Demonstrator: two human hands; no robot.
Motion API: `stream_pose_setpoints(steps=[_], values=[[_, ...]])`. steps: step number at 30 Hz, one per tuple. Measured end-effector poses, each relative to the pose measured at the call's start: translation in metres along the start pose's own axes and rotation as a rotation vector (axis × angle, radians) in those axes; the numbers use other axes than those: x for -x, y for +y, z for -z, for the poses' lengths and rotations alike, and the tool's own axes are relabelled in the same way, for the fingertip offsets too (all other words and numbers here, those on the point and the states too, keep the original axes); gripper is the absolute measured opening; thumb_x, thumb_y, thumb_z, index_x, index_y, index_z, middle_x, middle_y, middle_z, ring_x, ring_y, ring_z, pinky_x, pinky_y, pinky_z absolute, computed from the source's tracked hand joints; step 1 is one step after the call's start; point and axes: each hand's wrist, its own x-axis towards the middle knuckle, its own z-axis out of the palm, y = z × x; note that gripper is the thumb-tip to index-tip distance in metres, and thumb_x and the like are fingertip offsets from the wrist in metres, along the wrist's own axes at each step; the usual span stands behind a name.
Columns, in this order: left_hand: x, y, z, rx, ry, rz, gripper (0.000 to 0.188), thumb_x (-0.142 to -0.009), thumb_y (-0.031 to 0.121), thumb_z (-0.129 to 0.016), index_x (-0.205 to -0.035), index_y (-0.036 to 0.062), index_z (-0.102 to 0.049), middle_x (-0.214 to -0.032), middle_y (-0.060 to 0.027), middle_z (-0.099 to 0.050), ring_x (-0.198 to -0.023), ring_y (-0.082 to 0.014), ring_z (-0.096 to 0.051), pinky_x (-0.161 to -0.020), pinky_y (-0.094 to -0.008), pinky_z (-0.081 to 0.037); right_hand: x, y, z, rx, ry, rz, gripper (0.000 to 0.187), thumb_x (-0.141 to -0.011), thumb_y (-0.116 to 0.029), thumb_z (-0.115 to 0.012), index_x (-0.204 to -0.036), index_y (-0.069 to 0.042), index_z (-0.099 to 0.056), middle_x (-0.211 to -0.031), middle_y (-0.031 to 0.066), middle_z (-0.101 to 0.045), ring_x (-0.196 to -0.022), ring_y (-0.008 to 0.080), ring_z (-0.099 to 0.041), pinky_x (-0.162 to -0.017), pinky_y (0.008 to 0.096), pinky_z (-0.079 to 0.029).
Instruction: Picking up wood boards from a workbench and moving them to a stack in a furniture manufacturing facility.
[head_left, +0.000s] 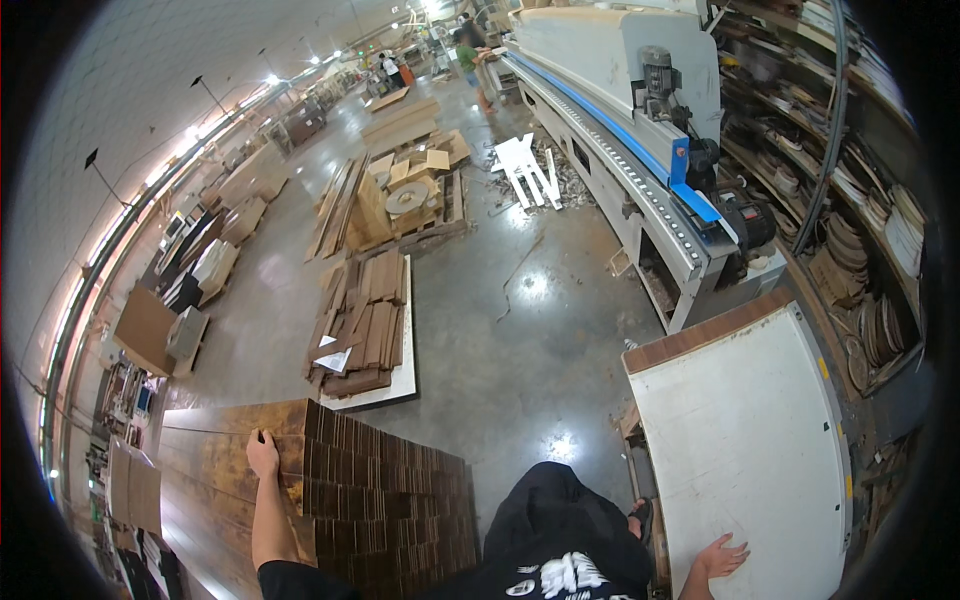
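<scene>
My left hand rests on a stack of brown wood-grain planks at the lower left. Its fingers are curled at the edge of a top plank; exactly how they grip is too small to see. Dark seams run between the planks on the shiny top, and the many layers show at the stack's side. On the right, my right hand is held low over a large white panel, fingers spread and nothing in them. Whether it touches the panel I cannot tell. A strip of brown plank pieces lies along the panel's far edge.
Ahead, a pallet of loose brown boards stands on the floor, with a pallet of cartons and rolls behind it. A long machine with a blue rail runs along the right, before loaded shelves. A person stands far off.
</scene>
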Motion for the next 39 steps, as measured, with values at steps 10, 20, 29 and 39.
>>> stream_pose_setpoints(steps=[10, 20, 29, 39], values=[[0.007, 0.016, 0.010, 0.004, -0.060, 0.065, 0.050, -0.101, 0.037, -0.060, -0.138, 0.0033, -0.065, -0.135, -0.0228, -0.067, -0.125, -0.0406, -0.063, -0.105, -0.0460, -0.049, 0.002, -0.001, 0.001, -0.034, 0.040, 0.010, 0.063, -0.103, -0.064, -0.047, -0.151, -0.023, -0.050, -0.157, 0.0060, -0.048, -0.143, 0.0250, -0.048, -0.112, 0.0455, -0.044], [0.007, 0.014, 0.011, 0.015, -0.051, 0.067, 0.053, -0.101, 0.039, -0.058, -0.139, 0.0021, -0.063, -0.139, -0.0224, -0.065, -0.129, -0.0402, -0.060, -0.108, -0.0457, -0.047, 0.000, -0.003, 0.004, 0.000, -0.012, 0.005, 0.065, -0.104, -0.066, -0.044, -0.152, -0.022, -0.049, -0.159, 0.0070, -0.047, -0.146, 0.0254, -0.045, -0.113, 0.0451, -0.042], [0.003, 0.008, 0.011, 0.009, -0.049, 0.063, 0.052, -0.102, 0.037, -0.058, -0.139, 0.0019, -0.063, -0.137, -0.0234, -0.065, -0.127, -0.0401, -0.061, -0.107, -0.0461, -0.047, 0.002, -0.002, 0.005, -0.024, -0.032, 0.008, 0.066, -0.104, -0.066, -0.044, -0.153, -0.021, -0.049, -0.159, 0.0065, -0.046, -0.147, 0.0245, -0.043, -0.115, 0.0464, -0.040], [0.000, 0.003, 0.006, 0.014, -0.073, 0.038, 0.054, -0.102, 0.038, -0.057, -0.141, -0.0005, -0.061, -0.141, -0.0230, -0.063, -0.132, -0.0393, -0.058, -0.110, -0.0450, -0.046, 0.004, -0.006, 0.010, 0.052, -0.042, -0.025, 0.066, -0.104, -0.067, -0.043, -0.152, -0.023, -0.049, -0.159, 0.0047, -0.046, -0.146, 0.0233, -0.045, -0.113, 0.0436, -0.042]])
